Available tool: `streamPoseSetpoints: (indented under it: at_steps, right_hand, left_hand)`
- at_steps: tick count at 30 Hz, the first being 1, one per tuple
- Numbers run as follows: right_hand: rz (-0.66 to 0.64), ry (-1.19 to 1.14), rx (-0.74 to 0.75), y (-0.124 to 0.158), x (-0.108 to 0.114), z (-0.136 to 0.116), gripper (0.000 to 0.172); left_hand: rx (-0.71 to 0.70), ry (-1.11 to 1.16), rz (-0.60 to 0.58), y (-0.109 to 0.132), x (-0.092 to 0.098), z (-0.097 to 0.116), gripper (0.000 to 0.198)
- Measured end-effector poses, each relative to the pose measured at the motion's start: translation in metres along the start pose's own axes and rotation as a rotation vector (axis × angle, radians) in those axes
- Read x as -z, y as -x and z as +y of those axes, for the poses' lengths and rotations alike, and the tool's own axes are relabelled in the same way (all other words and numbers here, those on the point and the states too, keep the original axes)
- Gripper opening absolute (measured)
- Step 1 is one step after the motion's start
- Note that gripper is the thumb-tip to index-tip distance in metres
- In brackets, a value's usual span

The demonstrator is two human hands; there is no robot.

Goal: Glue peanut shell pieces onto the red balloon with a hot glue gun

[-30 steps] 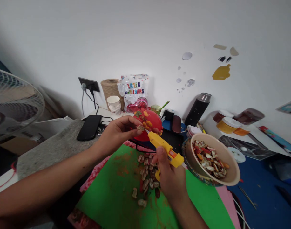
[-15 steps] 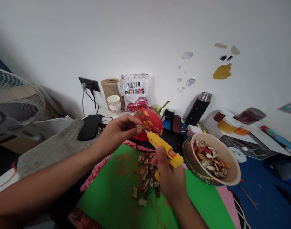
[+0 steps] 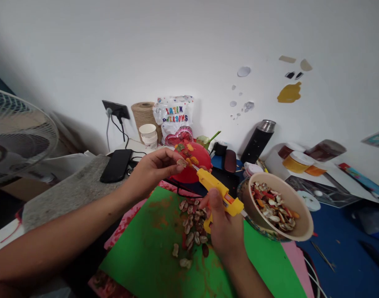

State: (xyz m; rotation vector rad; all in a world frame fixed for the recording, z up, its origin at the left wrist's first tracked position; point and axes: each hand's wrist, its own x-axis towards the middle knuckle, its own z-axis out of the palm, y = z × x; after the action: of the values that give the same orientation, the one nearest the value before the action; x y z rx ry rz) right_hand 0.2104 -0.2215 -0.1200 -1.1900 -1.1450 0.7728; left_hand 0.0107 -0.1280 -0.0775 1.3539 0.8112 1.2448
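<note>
Pinched between the thumb and fingers of my left hand (image 3: 158,167) is a peanut shell (image 3: 181,163). My right hand (image 3: 225,225) is wrapped round a yellow glue gun (image 3: 219,186), its nozzle pointing up and left, a short way from the shell. Behind them sits a red balloon (image 3: 199,154) with orange, yellow and green pieces stuck on it; my left fingers hide part of it. Below the hands, several loose peanut shells (image 3: 189,225) lie in a heap on a green sheet (image 3: 140,248), partly covered by my right hand.
At the right, a beige bowl (image 3: 305,231) holds shells and coloured bits. A black flask (image 3: 258,141) leans near the wall. Behind stand a balloon bag (image 3: 177,111), a twine spool (image 3: 141,114) and paper cups (image 3: 148,132). A phone (image 3: 116,165) and a fan (image 3: 22,136) are at left.
The glue gun in my right hand has drawn back slightly right and down, away from the peanut shell. My left hand stays almost in place, still pinching the shell.
</note>
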Motion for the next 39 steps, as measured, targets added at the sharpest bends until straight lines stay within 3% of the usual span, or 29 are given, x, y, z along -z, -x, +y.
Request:
streamPoseSetpoints:
  at_steps: [5, 12, 28, 39]
  right_hand:
    - [-0.003, 0.011, -0.082, 0.004, 0.001, -0.005, 0.074]
    - [-0.024, 0.074, -0.049, 0.005, -0.001, -0.016, 0.080]
    - [-0.030, 0.117, -0.082, 0.008, -0.002, -0.027, 0.078]
    - [-0.034, 0.114, -0.046, 0.005, -0.001, -0.021, 0.077]
  left_hand:
    - [0.062, -0.045, -0.070, 0.001, 0.001, -0.003, 0.033]
    - [0.135, -0.042, -0.126, 0.003, 0.000, -0.004, 0.036]
    - [0.159, 0.010, -0.154, 0.005, -0.002, -0.004, 0.035]
    - [0.151, -0.023, -0.144, 0.006, -0.002, -0.004, 0.033]
